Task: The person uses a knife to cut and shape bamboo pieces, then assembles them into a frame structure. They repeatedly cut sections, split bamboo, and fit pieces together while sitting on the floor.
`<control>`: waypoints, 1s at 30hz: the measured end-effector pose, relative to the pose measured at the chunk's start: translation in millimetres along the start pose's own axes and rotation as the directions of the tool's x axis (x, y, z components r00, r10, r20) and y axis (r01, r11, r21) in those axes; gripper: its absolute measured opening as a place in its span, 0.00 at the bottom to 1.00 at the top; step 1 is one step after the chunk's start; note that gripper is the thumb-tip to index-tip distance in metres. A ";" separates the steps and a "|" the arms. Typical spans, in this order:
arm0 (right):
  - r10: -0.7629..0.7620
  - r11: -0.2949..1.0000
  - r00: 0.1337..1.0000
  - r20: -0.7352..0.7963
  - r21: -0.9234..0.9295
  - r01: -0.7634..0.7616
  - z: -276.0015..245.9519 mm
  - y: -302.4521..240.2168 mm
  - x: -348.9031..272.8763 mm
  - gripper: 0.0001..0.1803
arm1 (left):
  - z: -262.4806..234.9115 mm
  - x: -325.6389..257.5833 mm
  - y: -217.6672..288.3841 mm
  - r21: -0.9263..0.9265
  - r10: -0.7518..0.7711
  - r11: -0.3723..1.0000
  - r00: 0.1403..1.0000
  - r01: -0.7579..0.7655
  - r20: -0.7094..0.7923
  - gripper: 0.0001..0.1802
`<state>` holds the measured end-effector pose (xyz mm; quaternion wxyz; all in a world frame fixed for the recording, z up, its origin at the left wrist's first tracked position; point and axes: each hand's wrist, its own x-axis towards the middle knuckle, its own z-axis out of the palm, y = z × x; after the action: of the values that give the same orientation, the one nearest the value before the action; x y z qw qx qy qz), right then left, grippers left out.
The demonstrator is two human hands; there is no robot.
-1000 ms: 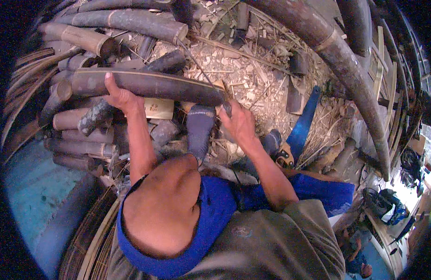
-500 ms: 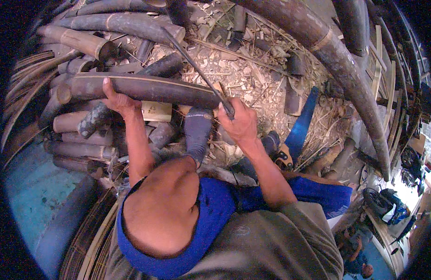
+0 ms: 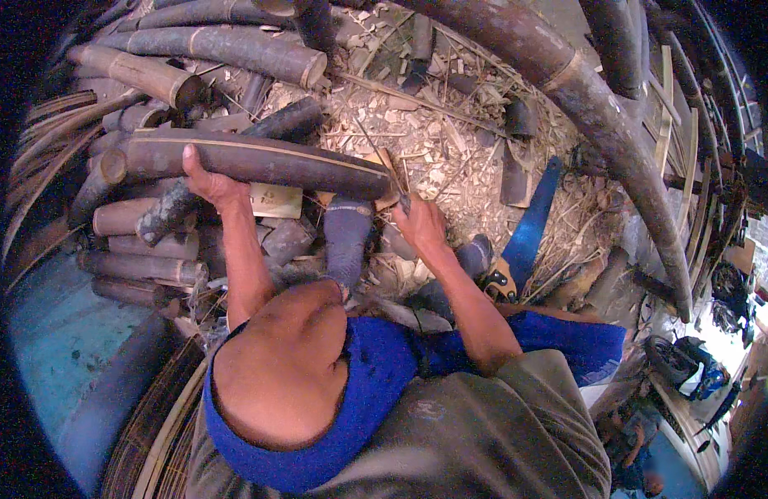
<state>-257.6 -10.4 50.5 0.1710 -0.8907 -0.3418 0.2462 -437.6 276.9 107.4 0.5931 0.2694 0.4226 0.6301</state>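
My left hand (image 3: 207, 181) grips a dark bamboo section (image 3: 267, 160) that lies across in front of me, holding it from below near its left half. My right hand (image 3: 419, 223) is shut on the handle of a thin-bladed knife (image 3: 382, 162). The blade rests against the right end of that bamboo section. Below the section sits a grey-covered foot (image 3: 347, 237), and my bent knee (image 3: 276, 366) fills the lower middle.
Several cut bamboo sections (image 3: 143, 266) are piled at the left and far side. A thick curved bamboo pole (image 3: 600, 108) arcs across the right. A blue hand saw (image 3: 529, 229) lies on the chip-strewn ground (image 3: 450, 141). Coiled bamboo strips (image 3: 151, 432) lie at the lower left.
Half a second ago the knife was raised high above the bamboo; now it has come down onto the section's right end. My left hand keeps its hold.
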 end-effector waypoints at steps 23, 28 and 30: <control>-0.105 0.932 0.987 -0.123 0.334 0.140 -75.5 -65.2 -11.6 0.21 | -11.0 12.6 15.1 0.092 0.046 0.995 0.999 -0.044 -0.020 0.36; 0.016 0.992 0.997 0.076 0.121 -0.025 6.3 20.5 -11.3 0.21 | 4.1 -1.2 21.4 0.087 0.003 0.996 0.999 0.000 -0.039 0.33; -0.060 0.992 0.998 0.027 0.111 0.057 2.5 21.0 -10.3 0.20 | 5.0 -3.6 30.0 0.078 -0.011 0.997 0.998 0.016 -0.063 0.33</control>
<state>-254.7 -32.1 41.8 0.2219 -0.8656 -0.3563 0.2728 -448.5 276.2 136.0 0.5728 0.2699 0.4673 0.6170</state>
